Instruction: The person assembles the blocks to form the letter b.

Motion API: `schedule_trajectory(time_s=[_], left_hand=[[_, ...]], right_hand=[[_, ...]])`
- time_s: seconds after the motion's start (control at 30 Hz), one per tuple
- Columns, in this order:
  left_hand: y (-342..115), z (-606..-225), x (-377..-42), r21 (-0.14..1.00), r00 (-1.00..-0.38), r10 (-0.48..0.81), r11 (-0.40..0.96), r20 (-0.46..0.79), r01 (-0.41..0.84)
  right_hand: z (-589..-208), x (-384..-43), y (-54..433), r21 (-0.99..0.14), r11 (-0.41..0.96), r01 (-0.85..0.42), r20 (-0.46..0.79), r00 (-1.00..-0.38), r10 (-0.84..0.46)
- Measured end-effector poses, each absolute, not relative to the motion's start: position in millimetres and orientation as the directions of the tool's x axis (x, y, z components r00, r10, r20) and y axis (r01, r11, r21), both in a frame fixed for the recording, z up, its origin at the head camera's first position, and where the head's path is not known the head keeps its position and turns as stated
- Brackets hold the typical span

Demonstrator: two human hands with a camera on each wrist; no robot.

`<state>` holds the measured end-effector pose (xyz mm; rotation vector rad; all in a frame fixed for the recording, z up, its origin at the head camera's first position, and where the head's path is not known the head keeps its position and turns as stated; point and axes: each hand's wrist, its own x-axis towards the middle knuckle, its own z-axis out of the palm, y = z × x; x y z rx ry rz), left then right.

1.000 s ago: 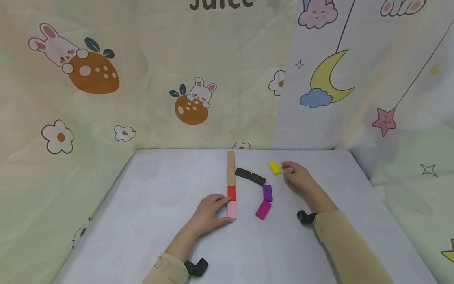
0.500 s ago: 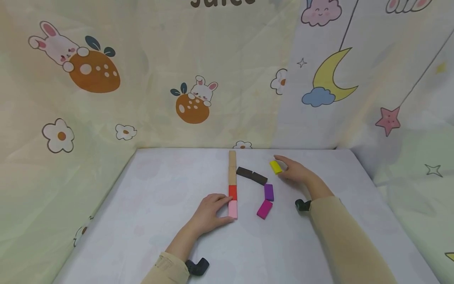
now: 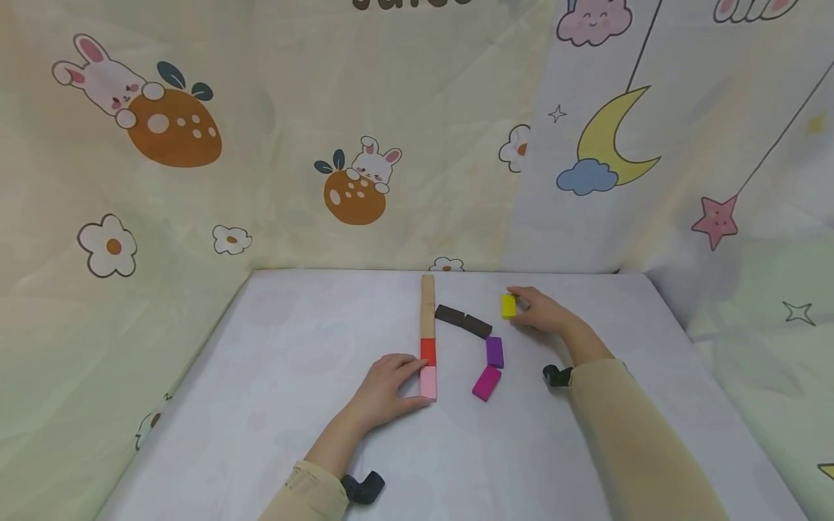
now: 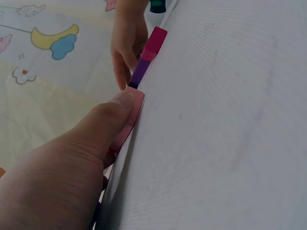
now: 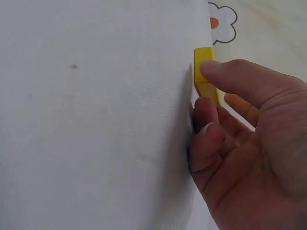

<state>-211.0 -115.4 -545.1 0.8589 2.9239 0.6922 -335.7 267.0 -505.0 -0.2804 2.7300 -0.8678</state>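
My left hand (image 3: 384,391) pinches the pink block (image 3: 428,385) at the near end of a straight column, thumb at its near end and a fingertip by the red block (image 3: 427,352). Beyond the red one lie two plain wood blocks (image 3: 427,322). At the back right, my right hand (image 3: 547,311) pinches a yellow block (image 3: 507,307). In the right wrist view the thumb presses one end of this yellow block (image 5: 203,56), with the other fingers curled below. Two dark blocks (image 3: 478,326), a purple block (image 3: 494,352) and a magenta block (image 3: 486,383) form a curve right of the column.
The blocks lie on a white-covered table (image 3: 260,347). A printed cloth backdrop (image 3: 274,181) rises along its back and sides. Dark wrist devices (image 3: 363,488) stick out from both tan sleeves (image 3: 638,434).
The right hand has moved left to the yellow block and taken hold of it. The block has turned from slanted to nearly straight. The left hand stays on the pink block.
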Motion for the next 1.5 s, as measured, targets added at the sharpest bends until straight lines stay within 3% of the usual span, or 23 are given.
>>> schedule_trajectory(time_s=[0.73, 1.03, 1.5], left_hand=[[-116.0, -548.2, -212.1, 0.412, -0.846, 0.521, 0.749, 0.116, 0.518], [-116.1, -547.7, -212.2, 0.406, -0.840, 0.529, 0.746, 0.120, 0.528], [-115.8, -545.3, -211.2, 0.400, -0.844, 0.525, 0.753, 0.115, 0.523]], right_hand=[[-511.4, -325.8, 258.9, -0.534, 0.843, -0.063, -0.125, -0.980, -0.153], [-513.1, -326.7, 258.0, -0.498, 0.867, -0.031, -0.153, -0.981, -0.123], [-512.4, -323.1, 281.9, -0.665, 0.747, 0.007, -0.186, -0.970, -0.156]])
